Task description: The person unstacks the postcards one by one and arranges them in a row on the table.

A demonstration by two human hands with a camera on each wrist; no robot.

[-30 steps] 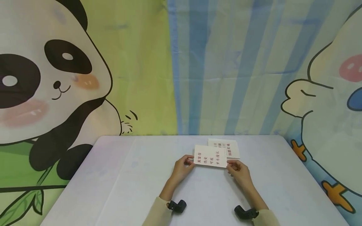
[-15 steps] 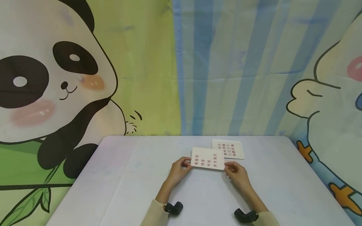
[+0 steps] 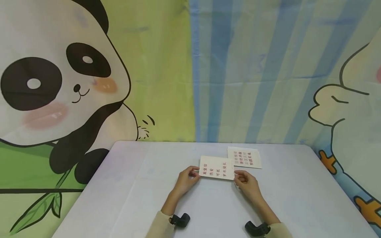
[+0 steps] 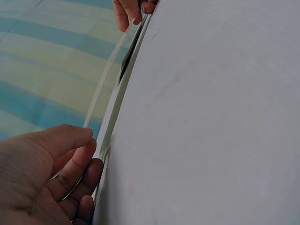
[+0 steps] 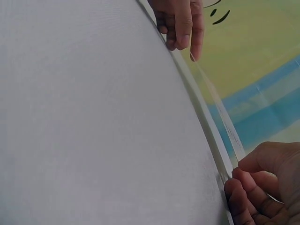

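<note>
In the head view, a white card (image 3: 216, 168) with columns of red Chinese characters is held up off the table by both hands. My left hand (image 3: 186, 181) pinches its left edge near the lower corner, thumb against fingers. At the opposite edge, my right hand (image 3: 247, 185) pinches the lower right corner. Seen almost edge-on, the card (image 4: 101, 86) is a thin strip in the left wrist view, and likewise the card (image 5: 218, 101) in the right wrist view. Behind it and to the right lies a second white card (image 3: 244, 157) with red and paler characters, its lower left corner hidden.
A white-covered table (image 3: 143, 198) spreads under both hands. Beyond its far edge hangs a curtain (image 3: 238, 72) with a green part and blue stripes. A printed panda (image 3: 98, 125) fills the left side, and another cartoon figure (image 3: 357, 132) the right.
The held card and both hands have shifted left and slightly toward me, showing more of the second card. The head view has turned left a little. Both hands keep their pinch.
</note>
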